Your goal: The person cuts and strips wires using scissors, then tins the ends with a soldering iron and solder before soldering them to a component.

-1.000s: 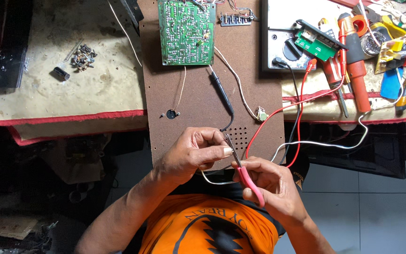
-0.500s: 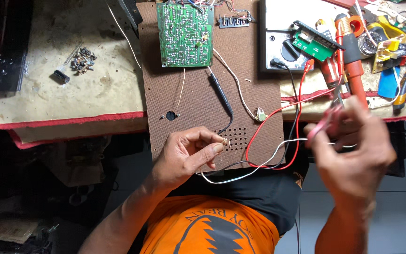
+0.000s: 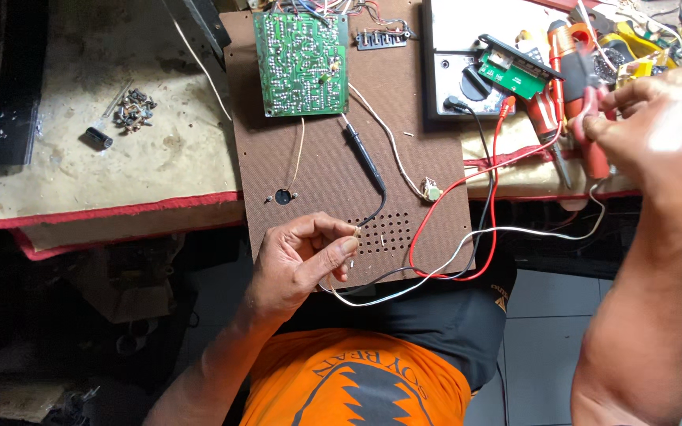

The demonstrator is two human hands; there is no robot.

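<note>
**White wire pinched, red pliers raised**

A heap of small screws [image 3: 134, 109] lay on the tabletop [image 3: 65, 170]. The left hand [image 3: 297, 260] pinched a white wire's [image 3: 404, 285] end between thumb and forefinger beside the brown perforated board [image 3: 333, 181]. The right hand [image 3: 657, 130] gripped red-handled pliers [image 3: 593, 118] above the cluttered tools.

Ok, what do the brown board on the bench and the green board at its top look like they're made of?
The brown board looks like matte pressed hardboard: flat brown, with drilled holes, a grid of them near the left hand. The green circuit board looks like resin laminate, glossy green with silvery solder dots. Both are guesses from the surface alone.
</note>
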